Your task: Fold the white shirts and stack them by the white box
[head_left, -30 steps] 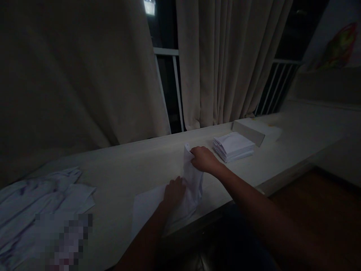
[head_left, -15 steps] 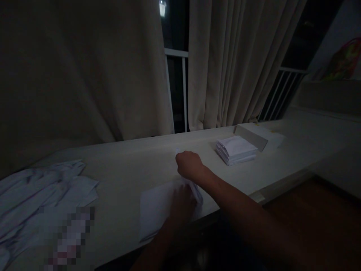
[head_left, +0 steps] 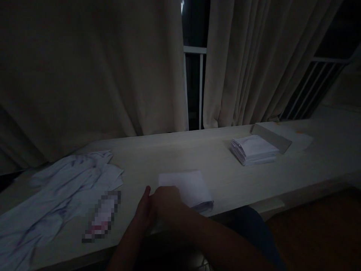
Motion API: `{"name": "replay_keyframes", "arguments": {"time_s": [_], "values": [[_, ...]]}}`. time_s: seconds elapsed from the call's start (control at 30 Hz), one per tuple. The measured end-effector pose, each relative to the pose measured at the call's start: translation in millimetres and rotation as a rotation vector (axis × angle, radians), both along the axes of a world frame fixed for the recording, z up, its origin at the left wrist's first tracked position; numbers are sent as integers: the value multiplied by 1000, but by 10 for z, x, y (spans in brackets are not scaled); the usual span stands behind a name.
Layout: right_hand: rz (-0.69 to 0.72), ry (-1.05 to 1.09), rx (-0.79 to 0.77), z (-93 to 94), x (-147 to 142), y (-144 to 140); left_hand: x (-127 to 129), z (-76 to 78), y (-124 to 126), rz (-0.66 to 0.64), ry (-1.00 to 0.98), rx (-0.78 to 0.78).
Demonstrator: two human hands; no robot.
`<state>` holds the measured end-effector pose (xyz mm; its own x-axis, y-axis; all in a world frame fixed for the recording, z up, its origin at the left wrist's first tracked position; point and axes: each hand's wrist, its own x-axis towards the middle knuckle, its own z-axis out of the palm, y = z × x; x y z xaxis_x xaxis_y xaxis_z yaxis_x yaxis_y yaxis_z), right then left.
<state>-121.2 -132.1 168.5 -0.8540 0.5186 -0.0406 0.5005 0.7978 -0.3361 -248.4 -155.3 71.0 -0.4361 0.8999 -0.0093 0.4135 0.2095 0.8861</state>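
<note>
folded now, the cloth (head_left: 186,186) lies flat, seemingly under both hands.

- The worktop (head_left: 169,150) has bare surface along its back edge, between the curtains (head_left: 113,75) and the things lying nearer the front.
- The left end is covered by a loose heap of white cloth (head_left: 56,188), reaching to the front edge.
- A folded white cloth (head_left: 188,186) lies at the middle of the front edge, with both hands (head_left: 160,207) on its near-left corner.
- Bare worktop separates it from the stack of folded cloths (head_left: 254,150) towards the right.
- A flat box (head_left: 272,137) lies just behind that stack, close to the back edge.
</note>
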Motion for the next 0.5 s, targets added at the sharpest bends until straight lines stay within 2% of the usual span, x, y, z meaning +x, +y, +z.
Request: {"name": "replay_keyframes", "arguments": {"time_s": [0.07,0.13,0.2,0.27,0.37,0.43,0.5], "values": [[-4,-58,-14,-118,68,-166,-4,-31,13,-66,-233,-80],[-8,-29,-48,-261,270,-250,34,-87,8,-125,-495,-130],[-130,88,-55,-397,601,-178,65,-155,-10,-151,-646,-112],[-307,216,-47,-509,1008,51,64,-225,-13,-140,-671,-80],[-587,429,-34,-670,1578,479,11,-328,44,-51,-597,-80],[-623,553,-86,-821,1829,642,-28,-386,97,-5,-575,-91],[-553,602,-122,-1009,1947,644,-47,-419,134,27,-581,-97]]}}
